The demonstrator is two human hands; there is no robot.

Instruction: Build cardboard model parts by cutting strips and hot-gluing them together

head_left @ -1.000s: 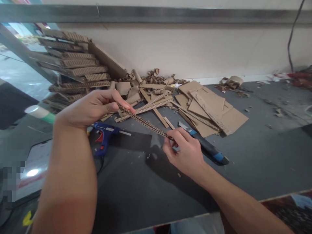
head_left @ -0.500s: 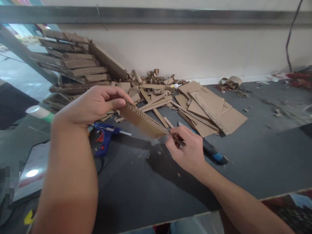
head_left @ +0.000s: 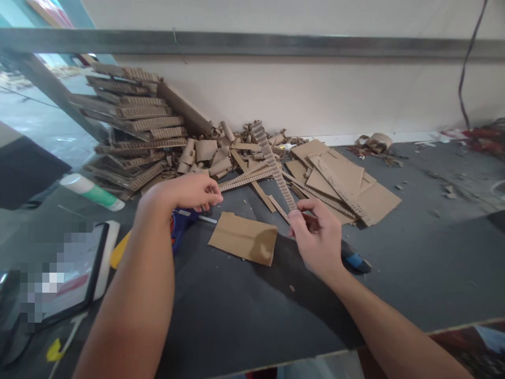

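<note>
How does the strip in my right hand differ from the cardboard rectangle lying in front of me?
The strip is long and narrow, while the rectangle is shorter and much broader. The strip shows a ridged face; the rectangle's upper face looks smooth. The strip is held up at a slant by the right hand, whereas the rectangle lies on the table. Both are brown cardboard.

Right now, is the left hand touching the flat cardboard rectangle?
Apart. The head view shows a gap of dark tabletop between the left hand and the cardboard rectangle.
</note>
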